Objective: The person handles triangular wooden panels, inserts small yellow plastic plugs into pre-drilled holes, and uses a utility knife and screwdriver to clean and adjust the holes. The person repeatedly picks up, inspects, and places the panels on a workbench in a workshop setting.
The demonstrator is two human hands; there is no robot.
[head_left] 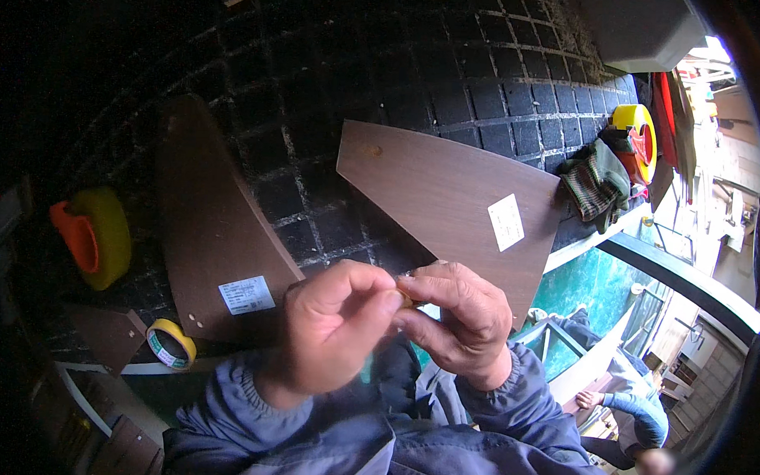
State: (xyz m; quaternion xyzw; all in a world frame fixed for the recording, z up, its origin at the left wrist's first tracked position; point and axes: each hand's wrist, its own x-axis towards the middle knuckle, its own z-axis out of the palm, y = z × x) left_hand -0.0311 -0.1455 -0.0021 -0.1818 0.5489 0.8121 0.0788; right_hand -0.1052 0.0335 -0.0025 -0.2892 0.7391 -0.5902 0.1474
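My left hand [335, 324] and my right hand [465, 320] meet in front of my body, above the table's near edge. Thumb and forefinger of each are pinched together on a tiny yellowish thing [409, 300], mostly covered by the fingertips, so its kind cannot be made out. Just beyond my right hand lies a brown wood-grain board [424, 176] with slanted sides and a white label [505, 222]. Another brown board [203, 223], darker and tapering, rests beyond my left hand, with a printed label [246, 295] close to its near end.
Black, grid-patterned matting [318, 85] covers the table. At left are a wide yellow tape roll [112, 241] with an orange part, a narrow tape ring [190, 348] and a small brown piece [109, 333]. Plaid cloth [595, 182] and another roll [648, 146] sit right. A co-worker [634, 405] bends lower right.
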